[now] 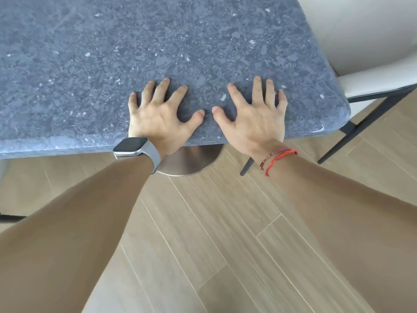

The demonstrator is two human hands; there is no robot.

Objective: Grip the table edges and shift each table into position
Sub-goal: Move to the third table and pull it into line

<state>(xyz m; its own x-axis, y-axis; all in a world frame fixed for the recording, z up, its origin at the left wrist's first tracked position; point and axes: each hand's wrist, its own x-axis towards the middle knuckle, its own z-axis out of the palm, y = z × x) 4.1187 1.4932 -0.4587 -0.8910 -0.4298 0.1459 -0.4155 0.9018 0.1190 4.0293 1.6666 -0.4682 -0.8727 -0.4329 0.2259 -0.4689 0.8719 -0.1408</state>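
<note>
A table with a speckled blue-grey stone top (158,41) fills the upper part of the view, its near edge running across the middle. My left hand (158,114) lies flat on the top close to that edge, fingers spread, a grey watch on the wrist. My right hand (255,116) rests flat beside it, fingers spread, red string bracelets on the wrist. Both palms sit over the near edge, thumbs nearly meeting. Neither hand curls round the edge.
A round brushed-metal table base (191,161) shows under the near edge on the wood-plank floor (225,245). A white chair (372,84) with dark thin legs stands at the table's right corner. A pale wall rises behind it.
</note>
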